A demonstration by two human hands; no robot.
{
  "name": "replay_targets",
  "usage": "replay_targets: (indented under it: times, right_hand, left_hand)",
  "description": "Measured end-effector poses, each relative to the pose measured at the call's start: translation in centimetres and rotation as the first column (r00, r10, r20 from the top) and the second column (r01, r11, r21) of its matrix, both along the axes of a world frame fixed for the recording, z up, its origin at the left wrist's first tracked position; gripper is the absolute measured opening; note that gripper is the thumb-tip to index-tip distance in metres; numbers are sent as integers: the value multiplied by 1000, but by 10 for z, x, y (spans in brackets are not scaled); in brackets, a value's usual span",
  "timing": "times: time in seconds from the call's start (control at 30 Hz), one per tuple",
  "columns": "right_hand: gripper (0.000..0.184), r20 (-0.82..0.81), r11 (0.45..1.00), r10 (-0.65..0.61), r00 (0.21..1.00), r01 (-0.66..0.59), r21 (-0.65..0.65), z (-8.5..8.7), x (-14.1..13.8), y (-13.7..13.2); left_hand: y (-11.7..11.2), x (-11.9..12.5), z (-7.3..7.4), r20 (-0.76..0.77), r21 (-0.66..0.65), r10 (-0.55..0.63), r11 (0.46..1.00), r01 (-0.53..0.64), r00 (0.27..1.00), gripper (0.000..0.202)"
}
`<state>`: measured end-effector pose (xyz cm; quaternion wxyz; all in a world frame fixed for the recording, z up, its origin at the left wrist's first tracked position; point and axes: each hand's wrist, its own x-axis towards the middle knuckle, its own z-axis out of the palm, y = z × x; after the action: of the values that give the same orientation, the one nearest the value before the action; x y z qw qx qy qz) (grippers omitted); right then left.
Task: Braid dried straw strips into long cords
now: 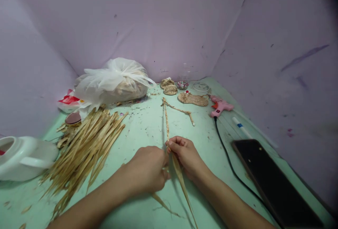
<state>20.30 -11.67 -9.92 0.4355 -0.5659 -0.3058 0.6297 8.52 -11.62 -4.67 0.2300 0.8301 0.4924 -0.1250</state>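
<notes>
A thin braid of dried straw (166, 118) runs away from me across the green table (142, 123), with a second braided piece branching right. My right hand (186, 155) is closed, pinching the braid's near end. My left hand (148, 167) is closed beside it, fingers curled round loose straw strips (182, 181) that trail toward me. The two hands touch at the braid's end.
A heap of straw strips (84, 148) lies left, with a white jug (23, 157) and a tied plastic bag (113, 81) behind. Woven straw pieces (192, 99), a pink glue gun (219, 106) with black cord, a marker (241, 126) and a dark phone (269, 183) lie right.
</notes>
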Motion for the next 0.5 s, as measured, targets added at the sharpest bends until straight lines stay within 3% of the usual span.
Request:
replay_targets:
  times: [0.13, 0.27, 0.37, 0.5]
  right_hand:
    - [11, 13, 1000, 5, 1000, -5, 9, -1, 0, 0]
    - [14, 49, 1000, -2, 999, 1, 11, -2, 0, 0]
    - [16, 45, 1000, 4, 999, -4, 11, -3, 1, 0]
    - [18, -2, 1000, 12, 1000, -12, 15, -5, 1, 1]
  left_hand:
    - [4, -10, 7, 144, -94, -86, 991, 100, 986, 14]
    - [17, -36, 25, 259, -203, -116, 964, 171, 959, 14]
    - [20, -40, 28, 288, -280, 2, 956, 82, 958, 15]
    - [15, -7, 11, 226, -228, 136, 970, -84, 965, 20]
